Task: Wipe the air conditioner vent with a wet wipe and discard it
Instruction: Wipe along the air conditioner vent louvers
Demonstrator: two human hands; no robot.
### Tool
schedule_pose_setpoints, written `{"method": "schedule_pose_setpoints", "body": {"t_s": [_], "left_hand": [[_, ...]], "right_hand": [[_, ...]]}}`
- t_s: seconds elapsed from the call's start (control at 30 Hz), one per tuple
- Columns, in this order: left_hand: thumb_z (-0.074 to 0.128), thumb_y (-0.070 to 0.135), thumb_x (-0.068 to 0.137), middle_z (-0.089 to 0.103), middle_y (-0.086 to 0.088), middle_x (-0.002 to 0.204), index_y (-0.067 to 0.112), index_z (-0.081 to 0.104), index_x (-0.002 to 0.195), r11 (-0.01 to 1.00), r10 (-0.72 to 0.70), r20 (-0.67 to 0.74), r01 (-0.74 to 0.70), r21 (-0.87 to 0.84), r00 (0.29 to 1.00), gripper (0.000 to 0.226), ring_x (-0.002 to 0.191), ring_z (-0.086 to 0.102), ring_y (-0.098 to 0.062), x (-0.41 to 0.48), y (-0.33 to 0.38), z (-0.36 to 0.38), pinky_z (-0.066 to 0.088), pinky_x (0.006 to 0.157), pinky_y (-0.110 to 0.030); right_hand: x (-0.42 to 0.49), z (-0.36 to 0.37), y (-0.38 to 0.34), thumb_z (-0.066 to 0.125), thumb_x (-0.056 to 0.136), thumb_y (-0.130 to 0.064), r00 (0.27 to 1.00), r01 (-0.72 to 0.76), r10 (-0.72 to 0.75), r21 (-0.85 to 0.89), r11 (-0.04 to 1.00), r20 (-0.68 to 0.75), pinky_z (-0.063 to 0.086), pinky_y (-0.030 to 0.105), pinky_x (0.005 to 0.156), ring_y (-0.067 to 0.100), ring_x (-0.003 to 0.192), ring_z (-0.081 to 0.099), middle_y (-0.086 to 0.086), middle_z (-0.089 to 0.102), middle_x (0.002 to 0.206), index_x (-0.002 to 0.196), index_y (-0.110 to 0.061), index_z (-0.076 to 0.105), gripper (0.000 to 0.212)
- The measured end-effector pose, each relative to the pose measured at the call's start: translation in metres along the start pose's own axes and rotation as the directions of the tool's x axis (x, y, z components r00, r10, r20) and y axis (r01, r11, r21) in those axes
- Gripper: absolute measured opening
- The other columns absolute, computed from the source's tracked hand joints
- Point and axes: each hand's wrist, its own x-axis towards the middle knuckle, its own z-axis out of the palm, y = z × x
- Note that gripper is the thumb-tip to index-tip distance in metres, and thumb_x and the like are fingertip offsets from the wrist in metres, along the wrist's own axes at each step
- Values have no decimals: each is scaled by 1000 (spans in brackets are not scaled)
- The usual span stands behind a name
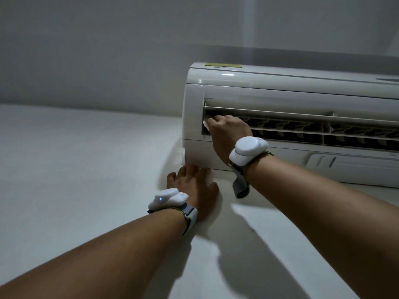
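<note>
A white wall-mounted air conditioner [269,91] fills the upper right. Its vent [323,130] is open, with a long flap above and dark louvres inside. My right hand [228,134] reaches into the vent's left end and presses a white wet wipe [205,124] against the inner edge; only a corner of the wipe shows past my fingers. My left hand [194,186] lies flat on the white wall just below the unit's left corner, fingers spread and holding nothing. Both wrists carry white strapped devices.
The white wall [75,169] spreads left and below the unit. The grey ceiling [108,39] lies beyond the unit's top. A yellow label [223,65] sits on top of the unit. A closed panel latch [323,161] is on the unit's underside, right of my right wrist.
</note>
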Motion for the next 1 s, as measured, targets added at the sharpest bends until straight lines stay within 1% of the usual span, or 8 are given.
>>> {"method": "schedule_pose_setpoints", "body": {"t_s": [0.07,0.17,0.3,0.5,0.7,0.8,0.93,1.0], "left_hand": [[37,56,90,43,6,141,38,43,136,1000,1,12,-1,9,1000,50,131,36,-20,0,0,1,24,105,-41],[34,56,90,40,4,142,38,39,137,999,8,51,-10,46,999,50,131,35,-21,1,2,2,24,105,-43],[33,54,90,40,3,141,39,39,136,999,1,71,-5,53,997,49,131,35,-22,1,1,-1,23,105,-43],[33,53,89,38,5,143,41,36,139,999,-22,91,17,51,996,51,133,34,-20,0,4,-3,23,106,-42],[34,48,92,41,3,138,39,38,136,994,-70,91,62,88,993,45,127,39,-22,2,12,-5,27,101,-42],[34,43,93,42,1,133,37,40,134,988,-121,81,112,109,989,42,125,40,-22,5,18,-4,28,99,-42],[34,40,93,41,0,129,35,41,131,979,-172,78,162,126,982,39,124,40,-23,7,25,-1,27,98,-43],[34,40,93,41,0,128,34,41,130,978,-175,66,166,129,982,38,124,40,-23,8,26,0,27,98,-43]], "right_hand": [[-2,-2,4,37,98,-15,1000,5,-5,15,1000,22,45,37,86,34,105,58,11,64,115,120,-11,54,29],[-11,-3,18,39,94,-10,999,26,-27,28,999,47,45,37,89,33,109,57,9,62,122,133,-16,45,40],[-20,-2,35,40,96,-11,999,42,-43,49,998,11,45,38,89,34,111,56,8,63,122,141,-21,39,45],[-40,-1,70,40,95,-8,999,27,-26,39,999,-29,46,41,90,36,109,56,12,64,120,137,-18,46,44],[-61,-6,107,42,89,1,998,43,-42,11,999,-47,48,45,88,40,104,59,17,66,116,133,-14,51,48],[-70,-12,123,31,90,-7,995,43,-44,-7,999,-85,50,47,85,42,100,60,18,67,113,132,-12,53,47],[-80,-16,143,39,88,-1,996,34,-36,-29,999,-86,51,49,83,44,98,61,22,68,110,129,-9,55,44],[-87,-21,153,32,90,-9,996,18,-22,-44,999,-84,51,49,81,44,96,62,22,68,109,128,-9,55,45]]}}
